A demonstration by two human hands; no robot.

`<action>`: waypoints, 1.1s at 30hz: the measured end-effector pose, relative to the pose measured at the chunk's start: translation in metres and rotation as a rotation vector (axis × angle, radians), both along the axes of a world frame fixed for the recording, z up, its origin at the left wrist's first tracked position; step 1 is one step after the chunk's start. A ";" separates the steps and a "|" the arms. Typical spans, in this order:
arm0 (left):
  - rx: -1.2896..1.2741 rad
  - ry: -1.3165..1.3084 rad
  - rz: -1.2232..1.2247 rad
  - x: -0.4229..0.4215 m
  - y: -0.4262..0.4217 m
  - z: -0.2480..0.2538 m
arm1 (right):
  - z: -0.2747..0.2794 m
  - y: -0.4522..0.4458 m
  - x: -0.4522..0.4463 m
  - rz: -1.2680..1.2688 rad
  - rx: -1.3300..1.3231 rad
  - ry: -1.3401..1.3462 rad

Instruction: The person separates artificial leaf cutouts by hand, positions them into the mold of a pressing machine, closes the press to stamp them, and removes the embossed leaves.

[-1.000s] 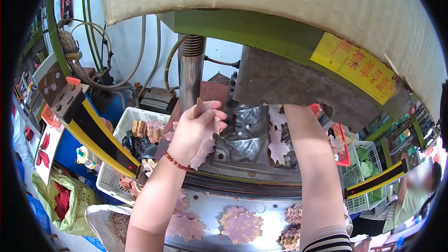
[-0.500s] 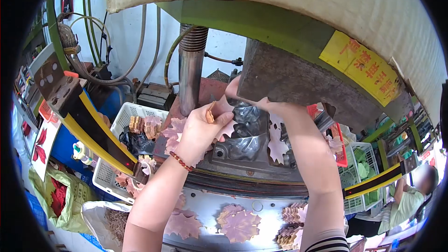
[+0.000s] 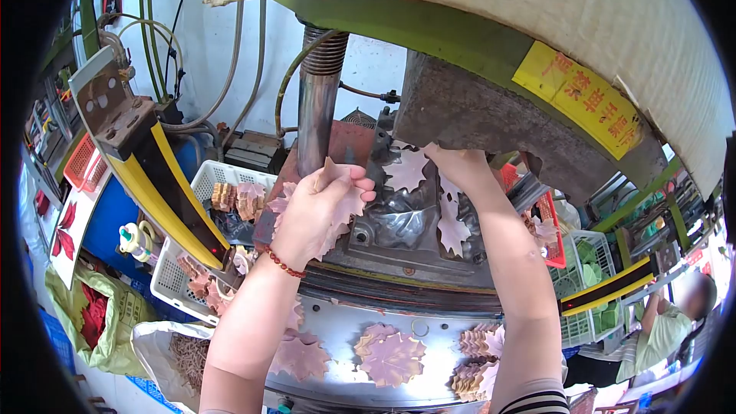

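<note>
My left hand (image 3: 326, 203) is closed round pink maple-leaf-shaped pieces (image 3: 345, 218), left of the metal mould. At the mould's back, a pink leaf piece (image 3: 406, 169) lies over the shaped surface. The fingers of my right hand (image 3: 458, 167) pinch this leaf's right edge, below the heavy press block (image 3: 468, 111). The front part of the mould (image 3: 402, 218) shows bare, shiny metal with leaf veins. Another pink leaf piece (image 3: 452, 222) lies along the mould's right side, beneath my right forearm.
A steel column (image 3: 316, 115) stands behind my left hand. Yellow-black guard bars (image 3: 180, 199) flank the press. Leaf stacks (image 3: 389, 356) lie on the front metal table (image 3: 353, 395). White baskets (image 3: 172, 284) stand left; a basket of green pieces (image 3: 586, 284) and a person (image 3: 663, 330) are right.
My left hand has drawn back left from the mould with its leaf pieces. My right hand has moved right, and a leaf now lies on the mould's back part.
</note>
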State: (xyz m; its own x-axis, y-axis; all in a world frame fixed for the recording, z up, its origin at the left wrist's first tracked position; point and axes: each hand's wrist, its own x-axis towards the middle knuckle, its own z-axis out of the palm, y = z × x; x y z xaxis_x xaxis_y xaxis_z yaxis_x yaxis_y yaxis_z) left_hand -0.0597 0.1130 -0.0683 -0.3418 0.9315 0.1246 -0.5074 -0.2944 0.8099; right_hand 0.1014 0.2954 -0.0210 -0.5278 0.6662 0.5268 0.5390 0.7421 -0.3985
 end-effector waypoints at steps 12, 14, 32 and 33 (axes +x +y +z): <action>0.008 0.421 0.082 0.023 -0.010 0.011 | -0.001 -0.004 -0.008 -0.010 0.421 -0.264; -0.057 0.475 0.089 0.018 -0.016 0.013 | 0.002 0.001 -0.013 0.038 0.178 -0.140; -0.097 0.088 0.116 0.010 -0.029 0.004 | 0.005 -0.069 0.028 0.047 0.128 -0.320; -0.097 0.029 0.113 0.009 -0.030 0.004 | 0.006 -0.070 0.027 0.032 0.144 -0.255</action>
State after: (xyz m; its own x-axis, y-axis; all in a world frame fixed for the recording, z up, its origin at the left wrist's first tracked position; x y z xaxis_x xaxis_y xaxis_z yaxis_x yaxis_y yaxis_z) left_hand -0.0509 0.0827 -0.0643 -0.4430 0.8953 0.0471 -0.4516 -0.2682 0.8509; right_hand 0.1288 0.2257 -0.0150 -0.6752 0.5748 0.4623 0.5833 0.7997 -0.1423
